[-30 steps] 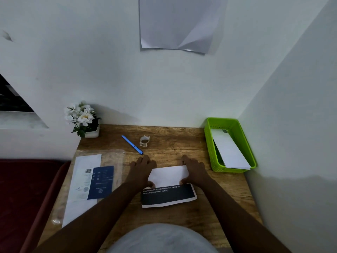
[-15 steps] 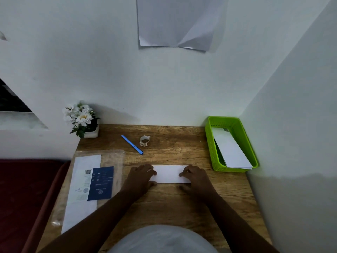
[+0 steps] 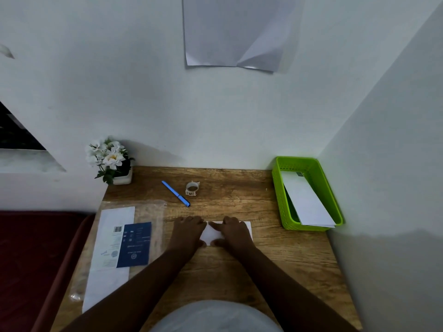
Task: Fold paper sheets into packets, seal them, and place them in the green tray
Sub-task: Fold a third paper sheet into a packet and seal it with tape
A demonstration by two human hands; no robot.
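at the middle of the worktop [image 3: 275,271] the sheet [image 3: 215,233] is now a narrow white strip. a second ago its dark printed flap was open toward me; half a second ago it was already folded over and out of sight, with my hands at the two ends. since then my right hand [image 3: 233,232] has slid left along the strip, so both hands now sit close together on its left half and the right end lies bare.

i judge this to be the creasing stroke: the last fold is made and i am pressing it flat. sealing is not yet done, and the packet has still to go into the tray [image 3: 279,188].

my left hand [image 3: 189,232] lies palm down on the left end of the strip, fingers loosely stretched toward the wall, pressing rather than gripping. my right hand is also flat on the paper, its fingers [image 3: 217,226] pointing left and nearly touching the left hand, thumb at the near edge. neither hand curls round anything.

the tape [image 3: 192,188] sits farther back, just beside the pen [image 3: 175,193], well within reach for sealing. the tray stands at the right rear corner, well apart from my hands, and already holds a white packet [image 3: 306,200] lying slantwise. spare sheets [image 3: 115,248] wait at my left.
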